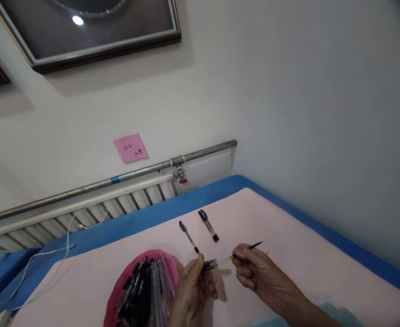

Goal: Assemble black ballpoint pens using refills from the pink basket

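My left hand (193, 288) is closed around a short pen barrel (211, 264), dark with a clear open end pointing right. In a pinch, my right hand (254, 270) holds a thin pen refill (256, 245); its black length sticks out to the right, and a pale end with a yellow part points at the barrel. A small gap seems to lie between refill and barrel. Beyond my hands lie a capped pen (189, 237) and what look like two pens side by side (208, 225). Most of the barrel is hidden by my left fingers.
A pink basket (115, 290) full of black and clear pen parts (152, 286) stands left of my left hand. Pink paper (84, 281) covers the blue-clothed table (193, 196). White cables (63, 254) run at the left. A radiator (125, 204) and wall stand behind; light-blue material (338, 313) lies near front right.
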Available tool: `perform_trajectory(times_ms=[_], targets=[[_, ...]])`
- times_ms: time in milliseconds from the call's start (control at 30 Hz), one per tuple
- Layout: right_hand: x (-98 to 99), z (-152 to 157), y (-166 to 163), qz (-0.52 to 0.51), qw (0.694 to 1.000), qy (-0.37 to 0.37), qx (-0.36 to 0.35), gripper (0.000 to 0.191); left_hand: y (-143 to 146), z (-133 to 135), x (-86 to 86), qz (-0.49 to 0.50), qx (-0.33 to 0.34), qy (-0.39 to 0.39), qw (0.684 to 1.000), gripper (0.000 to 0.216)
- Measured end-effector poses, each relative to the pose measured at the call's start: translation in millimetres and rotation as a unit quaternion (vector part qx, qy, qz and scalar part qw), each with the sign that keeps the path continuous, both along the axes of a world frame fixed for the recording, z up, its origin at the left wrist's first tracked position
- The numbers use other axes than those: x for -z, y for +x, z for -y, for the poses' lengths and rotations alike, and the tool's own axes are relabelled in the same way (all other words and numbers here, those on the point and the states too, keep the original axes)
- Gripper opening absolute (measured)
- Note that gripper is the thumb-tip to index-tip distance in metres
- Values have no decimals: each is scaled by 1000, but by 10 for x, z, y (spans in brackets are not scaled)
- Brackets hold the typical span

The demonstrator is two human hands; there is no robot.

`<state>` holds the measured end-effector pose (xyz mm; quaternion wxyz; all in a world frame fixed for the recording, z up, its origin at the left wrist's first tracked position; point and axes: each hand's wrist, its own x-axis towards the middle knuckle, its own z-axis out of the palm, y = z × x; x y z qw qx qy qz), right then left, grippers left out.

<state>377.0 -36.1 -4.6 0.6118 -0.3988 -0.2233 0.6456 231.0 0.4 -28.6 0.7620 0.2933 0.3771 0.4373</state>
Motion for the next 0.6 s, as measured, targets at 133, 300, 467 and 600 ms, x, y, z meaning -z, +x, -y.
perform_trajectory(times_ms=[133,300,467,600], targets=[[-37,0,30,65,995,19,67,24,18,1,-13,-13,-8,-9,1000,37],[-54,-16,92,150,984,-11,98,20,51,83,-52,-4,-30,-9,1000,33],[-81,-17,129,158,982,-9,105,18,81,137,4,-5,-31,24,999,39],[-40,-32,129,191,978,-29,74,22,89,146,75,1,-64,57,996,47]])
